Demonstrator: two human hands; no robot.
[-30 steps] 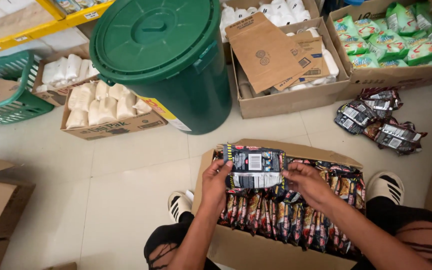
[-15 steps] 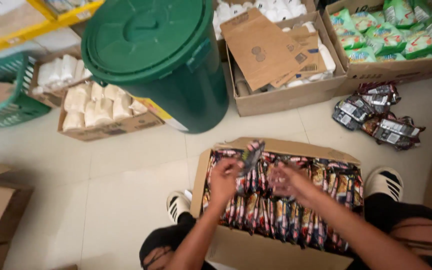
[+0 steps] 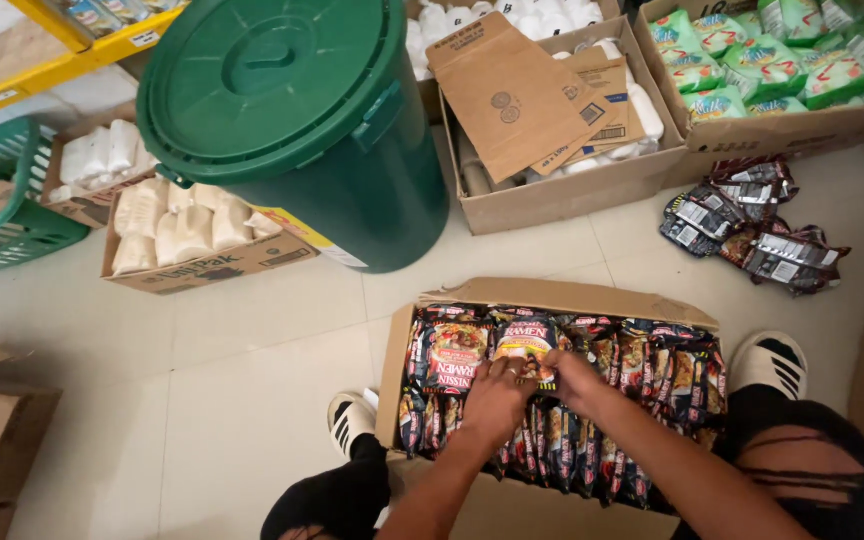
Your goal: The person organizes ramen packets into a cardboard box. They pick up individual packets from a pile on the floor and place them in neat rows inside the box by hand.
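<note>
An open cardboard box (image 3: 562,296) sits on the floor between my feet, packed with rows of dark noodle packets standing on edge. My left hand (image 3: 497,400) and my right hand (image 3: 572,378) meet over the box's left half. Both pinch one dark packet with an orange picture (image 3: 524,338), pressing it down among the others. Another packet (image 3: 455,356) lies flat beside it at the left end.
A large green lidded bin (image 3: 297,120) stands just beyond the box. Open cartons of white bags (image 3: 192,225), white packs (image 3: 552,110) and green packets (image 3: 762,60) ring the floor. Loose dark packets (image 3: 752,225) lie at right. A green basket (image 3: 2,200) is at far left.
The packet I held flat above the box a second ago was turned on edge and has gone down into the left rows. Both hands moved lower and closer together.
</note>
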